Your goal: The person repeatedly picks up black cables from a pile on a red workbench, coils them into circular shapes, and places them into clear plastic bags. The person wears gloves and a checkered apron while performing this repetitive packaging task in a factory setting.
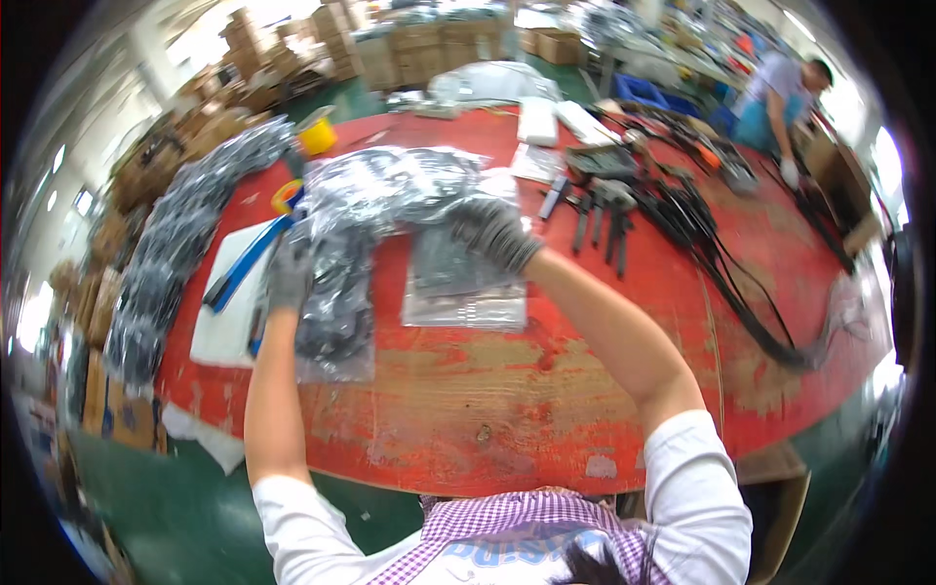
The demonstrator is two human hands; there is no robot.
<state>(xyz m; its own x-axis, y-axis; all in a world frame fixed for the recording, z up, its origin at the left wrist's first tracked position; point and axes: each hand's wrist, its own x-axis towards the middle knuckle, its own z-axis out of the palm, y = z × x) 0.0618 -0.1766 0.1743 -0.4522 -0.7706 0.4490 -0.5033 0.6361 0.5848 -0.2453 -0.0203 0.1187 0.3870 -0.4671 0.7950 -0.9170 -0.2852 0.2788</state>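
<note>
1. Head view looks down on a worn red worktable [507, 390] with paint scuffed off near the front edge, both forearms coming in from the bottom.
2. Left hand [288, 276], in a grey knit glove, is closed around the edge of a clear plastic bag of black cable parts [336, 302] that lies on the table's left side, just beside a white board [226, 312].
3. Right hand [492, 231], same kind of grey glove, has its fingers curled down on the top of a big heap of bagged black parts [390, 185] in the middle of the table. Looks like it's gripping a bag off the heap, though the exact fingertips are hard to make out.
4. Right under that hand sits a flat clear bag with a dark piece inside [458, 283], lying on the red surface.
5. A blue strip [244, 261] lies slantwise across the white board, touching the bag pile.
6. Along the far left edge there's a long row of more bagged black parts [171, 244].
7. Over to the right, a row of black tools or connectors [600, 210] and a tangle of black cables [721, 263] running toward the table's right end.
8. A yellow roll [317, 135] stands near the back left corner.
9. Another person in a light shirt [780, 88] is bent over at the far right, well apart from the hands here.
</note>
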